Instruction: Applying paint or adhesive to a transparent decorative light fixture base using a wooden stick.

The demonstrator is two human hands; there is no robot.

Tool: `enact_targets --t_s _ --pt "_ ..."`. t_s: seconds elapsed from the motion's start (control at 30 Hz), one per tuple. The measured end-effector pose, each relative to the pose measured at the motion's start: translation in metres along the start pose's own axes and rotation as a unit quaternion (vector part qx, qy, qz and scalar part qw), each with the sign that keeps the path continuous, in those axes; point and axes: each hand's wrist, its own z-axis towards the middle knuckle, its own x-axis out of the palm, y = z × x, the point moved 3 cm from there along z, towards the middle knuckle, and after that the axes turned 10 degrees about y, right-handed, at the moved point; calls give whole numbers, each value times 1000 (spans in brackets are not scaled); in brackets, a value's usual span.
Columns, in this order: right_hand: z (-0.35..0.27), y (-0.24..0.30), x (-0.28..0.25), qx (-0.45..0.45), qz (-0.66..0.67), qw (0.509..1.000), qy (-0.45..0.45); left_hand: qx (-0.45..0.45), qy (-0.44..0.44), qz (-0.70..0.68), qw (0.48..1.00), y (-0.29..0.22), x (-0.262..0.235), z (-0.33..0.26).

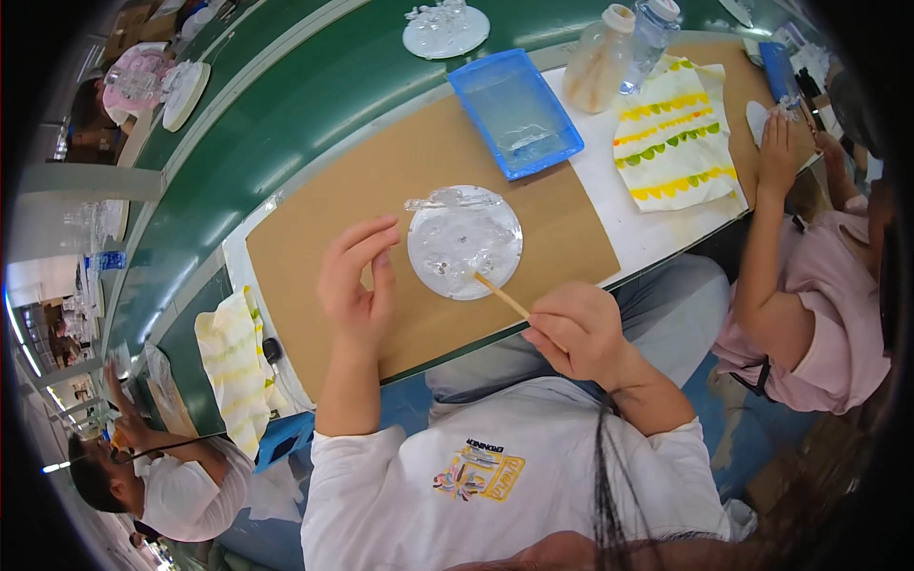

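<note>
The disc (465,243) is seen on the brown mat (400,181), near the mat's front edge and about midway along it, on the tabletop (628,219); it is round, clear and glossy, with small clear pieces heaped on it and one lying across its far rim; it is judged light, stiff, slippery and easily scratched or cracked, best taken by its bare rim rather than across the loaded face. The stick (502,296) is thin and pale, judged light and stiff, though easily snapped; it is best pinched near its rear end. The right hand (576,333) is closed in a fingertip pinch on the stick, whose tip touches the disc's near rim. The left hand (357,281) is held just beside the disc's left rim; its grip is loosely open, fingers curled, nothing held; contact with the disc cannot be confirmed.
</note>
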Motion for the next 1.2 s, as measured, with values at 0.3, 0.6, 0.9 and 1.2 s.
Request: enact_targets --t_s 0.3,0.6,0.9,1.2 --pt "11 8 3 -39 -42 997 47 46 28 64 997 -20 -14 14" --pt "13 7 4 1 -51 999 18 24 212 145 966 -57 -11 51" --pt "12 -4 -5 30 -27 999 -1 84 382 170 905 -44 12 81" --pt "-36 9 -57 38 116 980 -156 27 213 293 932 -1 -53 109"
